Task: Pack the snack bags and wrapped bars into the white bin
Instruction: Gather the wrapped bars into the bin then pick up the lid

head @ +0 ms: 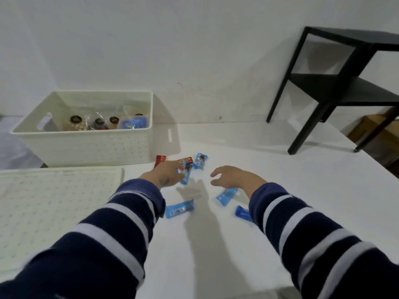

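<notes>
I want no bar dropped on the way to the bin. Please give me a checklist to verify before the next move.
1. Left hand grips a blue bar: ok.
2. Right hand free, fingers relaxed: ok.
3. Bin open, lid lying beside it: ok.
4. Room left in bin: ok.
5. Grip firm enough: cannot tell.
6. All bars packed: not ok, several remain on the table.

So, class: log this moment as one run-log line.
left hand: grips blue bar | right hand: open, empty | white bin: partly packed
</notes>
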The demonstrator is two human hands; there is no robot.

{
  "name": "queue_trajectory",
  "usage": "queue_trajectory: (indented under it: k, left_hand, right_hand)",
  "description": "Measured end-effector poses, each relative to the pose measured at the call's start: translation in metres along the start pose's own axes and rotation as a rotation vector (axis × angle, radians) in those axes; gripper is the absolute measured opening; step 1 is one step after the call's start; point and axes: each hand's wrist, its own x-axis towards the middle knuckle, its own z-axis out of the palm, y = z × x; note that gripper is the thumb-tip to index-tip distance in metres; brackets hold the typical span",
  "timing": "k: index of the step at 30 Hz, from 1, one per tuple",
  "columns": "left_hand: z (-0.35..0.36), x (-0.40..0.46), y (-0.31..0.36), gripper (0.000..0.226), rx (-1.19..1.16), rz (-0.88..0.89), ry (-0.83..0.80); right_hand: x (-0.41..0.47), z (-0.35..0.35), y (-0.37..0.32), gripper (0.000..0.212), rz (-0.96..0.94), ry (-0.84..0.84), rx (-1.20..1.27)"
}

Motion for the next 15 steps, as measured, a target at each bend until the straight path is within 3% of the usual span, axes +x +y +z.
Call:
queue_trajectory:
  k: [5,15]
  left_hand:
    - [0.066,-0.004,-0.014,0.045,0.027,-0.059,0.012]
    - [0.133,0.004,-0.032,0.065,0.189,-0.158,0.106]
  right_hand:
    - [0.004,0.054,0.058,0.047,0.073,0.077,0.067]
    - [0.031,0.134,0.093,0.069,0.045,0.319,-0.154]
